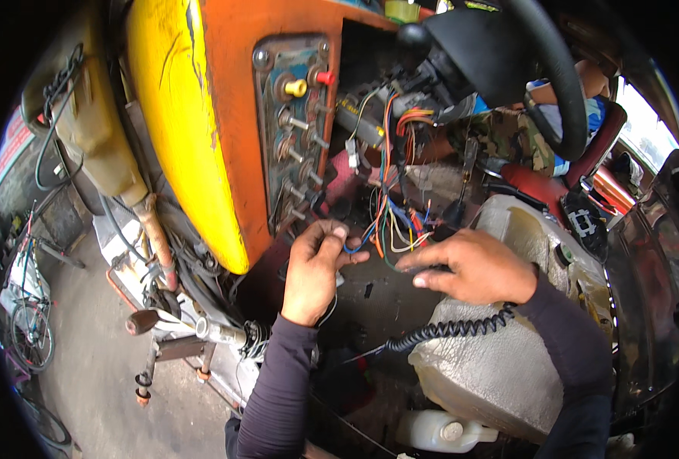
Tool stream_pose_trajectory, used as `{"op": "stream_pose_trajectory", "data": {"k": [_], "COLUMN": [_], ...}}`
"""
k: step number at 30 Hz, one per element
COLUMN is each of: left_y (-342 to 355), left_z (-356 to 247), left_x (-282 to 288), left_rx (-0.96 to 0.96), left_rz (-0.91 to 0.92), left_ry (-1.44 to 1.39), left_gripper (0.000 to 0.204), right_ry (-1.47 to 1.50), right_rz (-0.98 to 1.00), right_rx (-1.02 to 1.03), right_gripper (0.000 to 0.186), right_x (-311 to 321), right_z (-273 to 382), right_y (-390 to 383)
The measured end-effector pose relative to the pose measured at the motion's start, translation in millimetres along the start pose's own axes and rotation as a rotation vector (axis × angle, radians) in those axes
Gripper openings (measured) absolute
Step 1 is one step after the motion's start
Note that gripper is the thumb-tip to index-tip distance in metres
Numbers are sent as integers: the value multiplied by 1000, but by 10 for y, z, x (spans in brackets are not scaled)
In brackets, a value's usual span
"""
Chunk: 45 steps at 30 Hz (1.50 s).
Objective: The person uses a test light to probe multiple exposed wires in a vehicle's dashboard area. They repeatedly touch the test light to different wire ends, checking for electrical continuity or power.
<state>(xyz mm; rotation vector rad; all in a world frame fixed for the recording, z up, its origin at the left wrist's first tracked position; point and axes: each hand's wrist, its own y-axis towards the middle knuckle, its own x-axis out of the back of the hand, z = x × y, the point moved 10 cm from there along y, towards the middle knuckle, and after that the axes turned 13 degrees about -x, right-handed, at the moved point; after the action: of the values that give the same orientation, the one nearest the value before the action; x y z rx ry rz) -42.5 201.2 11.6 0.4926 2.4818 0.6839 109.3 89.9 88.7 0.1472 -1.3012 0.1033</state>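
Note:
My left hand pinches a blue wire between thumb and fingers, in front of the lower end of a switch panel. Across from it, my right hand is closed, with a thin dark handle partly showing under its fingers; most of it is hidden. A black coiled cord runs below that hand and up to its wrist. Between and above both hands hangs a bundle of loose coloured wires, orange, red, yellow, green and white. The wires come down from under the steering wheel.
The switch panel has several levers on an orange and yellow body. A silvery padded cover lies right, a white jug below. Another person in camouflage trousers is at the far right. Left stand a metal frame and bicycle.

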Motion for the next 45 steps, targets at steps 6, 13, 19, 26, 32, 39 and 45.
{"op": "stream_pose_trajectory", "data": {"k": [6, 13, 19, 26, 32, 39, 45], "left_y": [10, 5, 10, 15, 10, 3, 5], "left_z": [-8, 10, 7, -20, -29, -17, -21], "left_x": [-1, 16, 16, 12, -1, -1, -6], "left_rx": [-1, -10, -15, -31, -27, -2, -9], "left_rz": [4, 10, 21, 28, 31, 13, 22], "left_ry": [-9, -19, -18, -19, -12, -19, -19], "left_gripper": [20, 20, 20, 21, 20, 18, 18], "right_ry": [16, -6, -8, -24, -23, -57, -48], "right_rz": [-15, 77, 43, 34, 25, 12, 6], "right_rx": [9, -60, -17, -52, -43, -35, -19], "right_gripper": [35, 41, 41, 42, 40, 39, 39], "right_x": [30, -43, -28, -44, -44, -43, -36], "right_z": [16, -22, 11, -38, -38, -41, -36], "right_y": [-8, -8, 11, 12, 11, 9, 3]}}
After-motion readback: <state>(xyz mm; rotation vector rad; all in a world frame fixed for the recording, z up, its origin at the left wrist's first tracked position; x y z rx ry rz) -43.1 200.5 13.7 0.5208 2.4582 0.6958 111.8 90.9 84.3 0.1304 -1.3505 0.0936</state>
